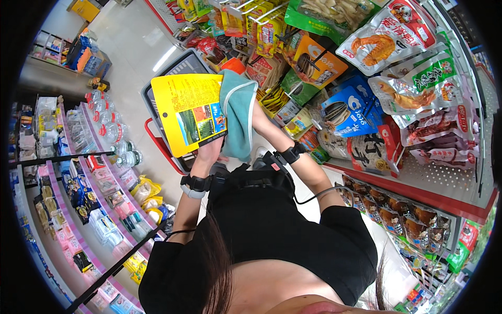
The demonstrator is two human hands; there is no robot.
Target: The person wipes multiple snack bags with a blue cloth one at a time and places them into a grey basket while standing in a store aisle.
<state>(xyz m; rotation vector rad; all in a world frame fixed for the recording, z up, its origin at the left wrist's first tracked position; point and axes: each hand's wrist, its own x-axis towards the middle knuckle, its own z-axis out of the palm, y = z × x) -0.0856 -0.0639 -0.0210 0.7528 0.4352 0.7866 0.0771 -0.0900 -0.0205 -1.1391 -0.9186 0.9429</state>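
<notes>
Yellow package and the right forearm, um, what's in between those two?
A teal cloth lies between the yellow package and the right forearm, as the head view shows.

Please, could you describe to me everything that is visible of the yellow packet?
The yellow packet is flat, roughly rectangular, with rounded corners; it looks like plastic film. A small dark round hole sits near its left edge. Dark print fills the upper part, with a panel of colour pictures below. It is held tilted above the grey basket, with the left hand at its lower edge. A teal cloth overlaps its right side. Whether it is sealed, I cannot tell.
</notes>
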